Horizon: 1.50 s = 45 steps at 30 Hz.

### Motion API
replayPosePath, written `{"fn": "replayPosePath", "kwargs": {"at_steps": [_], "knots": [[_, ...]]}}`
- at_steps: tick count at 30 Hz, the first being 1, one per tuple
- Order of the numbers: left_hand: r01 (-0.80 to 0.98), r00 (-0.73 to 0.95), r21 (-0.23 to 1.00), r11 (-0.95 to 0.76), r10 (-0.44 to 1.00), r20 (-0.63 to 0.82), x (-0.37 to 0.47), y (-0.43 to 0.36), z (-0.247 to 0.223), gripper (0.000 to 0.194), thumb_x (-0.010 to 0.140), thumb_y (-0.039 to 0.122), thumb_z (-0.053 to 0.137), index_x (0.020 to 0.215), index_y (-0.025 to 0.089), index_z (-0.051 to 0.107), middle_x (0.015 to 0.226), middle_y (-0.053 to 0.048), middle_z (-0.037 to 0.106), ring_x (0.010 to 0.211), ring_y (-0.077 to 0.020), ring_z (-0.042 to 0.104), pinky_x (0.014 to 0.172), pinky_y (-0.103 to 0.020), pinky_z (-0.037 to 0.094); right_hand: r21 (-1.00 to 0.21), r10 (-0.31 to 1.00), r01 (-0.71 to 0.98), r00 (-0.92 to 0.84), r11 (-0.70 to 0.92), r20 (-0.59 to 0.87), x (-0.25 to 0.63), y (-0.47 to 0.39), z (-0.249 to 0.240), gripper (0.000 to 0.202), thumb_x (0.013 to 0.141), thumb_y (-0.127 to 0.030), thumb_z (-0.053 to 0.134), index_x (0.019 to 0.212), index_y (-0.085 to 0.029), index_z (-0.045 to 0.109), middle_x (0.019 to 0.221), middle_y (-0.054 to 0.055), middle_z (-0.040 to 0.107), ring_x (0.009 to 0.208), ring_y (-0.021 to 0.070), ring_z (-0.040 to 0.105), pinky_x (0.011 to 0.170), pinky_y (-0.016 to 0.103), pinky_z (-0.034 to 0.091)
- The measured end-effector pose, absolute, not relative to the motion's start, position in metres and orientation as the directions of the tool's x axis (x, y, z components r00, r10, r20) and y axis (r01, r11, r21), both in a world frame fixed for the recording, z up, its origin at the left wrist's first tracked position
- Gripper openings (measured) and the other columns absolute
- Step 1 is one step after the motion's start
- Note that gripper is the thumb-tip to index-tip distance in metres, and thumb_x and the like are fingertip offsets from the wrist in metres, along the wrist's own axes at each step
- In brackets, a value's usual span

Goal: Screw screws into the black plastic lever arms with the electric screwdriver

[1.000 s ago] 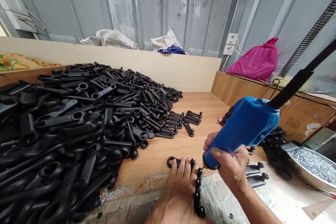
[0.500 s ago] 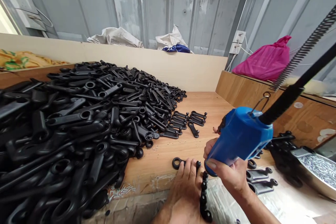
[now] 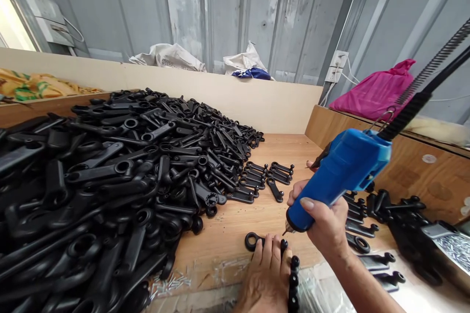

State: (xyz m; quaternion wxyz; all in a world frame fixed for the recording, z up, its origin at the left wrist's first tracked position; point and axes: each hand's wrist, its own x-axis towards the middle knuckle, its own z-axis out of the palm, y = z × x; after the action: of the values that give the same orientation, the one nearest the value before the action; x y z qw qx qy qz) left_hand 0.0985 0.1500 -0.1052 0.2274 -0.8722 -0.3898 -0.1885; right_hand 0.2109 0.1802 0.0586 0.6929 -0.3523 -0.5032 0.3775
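Note:
My right hand (image 3: pixel 328 222) is wrapped around a blue electric screwdriver (image 3: pixel 340 176), tilted with its bit pointing down and left. The bit's tip is just above the black knob of a crank handle (image 3: pixel 252 241), apart from it. My left hand (image 3: pixel 266 274) presses that handle down on the table, fingers draped across its arm; the ring end shows left of them and the knob right. Along the hand's right edge runs a row of black knobs (image 3: pixel 294 281); whatever they join is hidden beneath my hand. Farther back lie several crank handles with knobs (image 3: pixel 253 176).
A large heap of black crank arms (image 3: pixel 147 156) covers the left side. Loose screws (image 3: pixel 171 283) lie by its front edge. At right are more knobbed handles (image 3: pixel 378 260) and a metal tray of screws (image 3: pixel 428 231). A coiled spring (image 3: pixel 433 63) and cable rise from the screwdriver.
The screwdriver has lifted off the handle's knob and tilted further, so its bit now shows. My left hand still presses on the same handle. The camera view has shifted slightly.

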Motion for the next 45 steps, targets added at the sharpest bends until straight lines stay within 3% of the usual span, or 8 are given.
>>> {"fn": "replayPosePath", "kwargs": {"at_steps": [5, 9, 15, 21, 30, 41, 45], "knots": [[0.676, 0.731, -0.319, -0.665, 0.546, 0.409, 0.09, 0.147, -0.083, 0.041, 0.092, 0.027, 0.044, 0.128, 0.007, 0.045, 0.125, -0.019, 0.054, 0.111, -0.0343, 0.056, 0.084, -0.043, 0.053, -0.865, 0.874, -0.156, 0.194, 0.476, 0.446, 0.217, 0.186, 0.05, 0.023, 0.057, -0.036, 0.072, 0.064, -0.014, 0.068, 0.059, 0.004, 0.06, 0.05, 0.0151, 0.05, 0.043, 0.026, 0.042], [0.675, 0.729, -0.355, -0.647, 0.509, 0.458, 0.091, 0.15, -0.088, 0.038, 0.092, 0.028, 0.045, 0.125, 0.01, 0.048, 0.121, -0.017, 0.057, 0.106, -0.0328, 0.059, 0.08, -0.041, 0.054, -0.861, 0.877, -0.186, 0.194, 0.474, 0.441, 0.221, 0.186, 0.052, 0.022, 0.057, -0.035, 0.073, 0.063, -0.014, 0.068, 0.06, 0.003, 0.059, 0.05, 0.014, 0.05, 0.042, 0.025, 0.042], [0.781, 0.584, -0.215, -0.587, 0.564, 0.584, 0.105, 0.153, -0.132, 0.047, 0.089, 0.038, 0.05, 0.129, 0.014, 0.044, 0.13, -0.017, 0.051, 0.119, -0.0364, 0.049, 0.091, -0.049, 0.046, -0.868, 0.886, -0.192, 0.171, 0.459, 0.431, 0.221, 0.186, 0.05, 0.021, 0.059, -0.035, 0.073, 0.064, -0.015, 0.069, 0.061, 0.003, 0.059, 0.05, 0.0143, 0.051, 0.042, 0.025, 0.042], [0.814, 0.512, -0.227, -0.535, 0.476, 0.715, 0.11, 0.155, -0.145, 0.044, 0.09, 0.038, 0.045, 0.128, 0.016, 0.043, 0.127, -0.015, 0.053, 0.122, -0.0349, 0.045, 0.095, -0.049, 0.041, -0.861, 0.877, -0.178, 0.17, 0.476, 0.449, 0.221, 0.186, 0.048, 0.022, 0.06, -0.035, 0.072, 0.067, -0.015, 0.068, 0.062, 0.004, 0.06, 0.051, 0.0155, 0.052, 0.042, 0.026, 0.044], [0.826, 0.504, -0.237, -0.512, 0.483, 0.716, 0.11, 0.157, -0.147, 0.047, 0.088, 0.038, 0.048, 0.129, 0.016, 0.04, 0.126, -0.015, 0.054, 0.121, -0.0345, 0.046, 0.099, -0.05, 0.037, -0.886, 0.905, -0.196, 0.157, 0.42, 0.394, 0.223, 0.187, 0.039, 0.027, 0.06, -0.038, 0.074, 0.071, -0.015, 0.067, 0.065, 0.004, 0.06, 0.056, 0.0178, 0.054, 0.042, 0.028, 0.046], [0.756, 0.624, -0.169, -0.632, 0.619, 0.478, 0.104, 0.151, -0.135, 0.053, 0.09, 0.034, 0.048, 0.137, 0.015, 0.034, 0.137, -0.019, 0.043, 0.124, -0.0391, 0.042, 0.095, -0.054, 0.043, -0.89, 0.901, -0.14, 0.103, 0.433, 0.422, 0.222, 0.184, 0.042, 0.025, 0.06, -0.038, 0.075, 0.068, -0.015, 0.068, 0.06, 0.004, 0.059, 0.05, 0.0151, 0.05, 0.04, 0.025, 0.042], [0.729, 0.671, -0.244, -0.64, 0.598, 0.437, 0.096, 0.147, -0.107, 0.051, 0.092, 0.032, 0.045, 0.137, 0.01, 0.035, 0.131, -0.02, 0.049, 0.118, -0.0367, 0.049, 0.092, -0.048, 0.048, -0.884, 0.89, -0.107, 0.089, 0.455, 0.447, 0.221, 0.183, 0.041, 0.026, 0.062, -0.039, 0.075, 0.067, -0.015, 0.068, 0.059, 0.003, 0.058, 0.051, 0.0159, 0.051, 0.042, 0.027, 0.043]]}}
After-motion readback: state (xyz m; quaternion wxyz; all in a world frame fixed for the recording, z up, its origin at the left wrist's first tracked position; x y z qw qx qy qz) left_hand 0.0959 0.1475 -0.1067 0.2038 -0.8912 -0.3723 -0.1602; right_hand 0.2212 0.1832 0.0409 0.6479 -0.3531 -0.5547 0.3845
